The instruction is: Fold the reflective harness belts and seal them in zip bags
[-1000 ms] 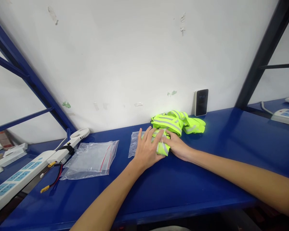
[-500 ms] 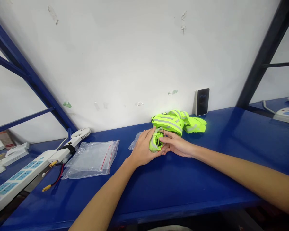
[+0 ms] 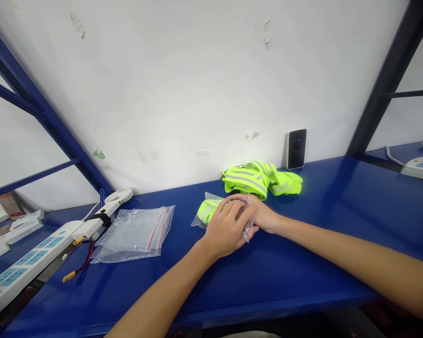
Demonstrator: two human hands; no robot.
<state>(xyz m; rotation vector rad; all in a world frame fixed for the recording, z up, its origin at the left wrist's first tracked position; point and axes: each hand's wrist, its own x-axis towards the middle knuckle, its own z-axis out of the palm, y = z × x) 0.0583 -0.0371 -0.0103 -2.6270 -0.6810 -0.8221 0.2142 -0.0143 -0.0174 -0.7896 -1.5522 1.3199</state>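
Observation:
Both hands close on a clear plastic zip bag (image 3: pixel 248 231) with a bundled neon-yellow reflective vest (image 3: pixel 207 210) inside. The vest's grey stripe shows through the plastic at the left, while the rest is hidden under my fingers. My left hand (image 3: pixel 225 228) lies over the near side of the bag with its fingers curled across it. Behind and to the right, my right hand (image 3: pixel 262 215) wraps round the bag's end, and crinkled plastic pokes out by its fingertips. More neon-yellow reflective fabric (image 3: pixel 248 179) lies heaped just beyond my hands.
Flat clear zip bags (image 3: pixel 134 232) with red seal lines lie on the blue table (image 3: pixel 268 286) to the left. Beside them are a white handheld fan (image 3: pixel 119 195), a cable with yellow connectors (image 3: pixel 86 258) and a power strip (image 3: pixel 35 260). A clock-like device (image 3: pixel 296 149) stands against the wall.
The bagged vest has turned, its yellow end now showing left of my hands. My left hand has shifted right and nearer, over the bag; plastic now sticks out at the right.

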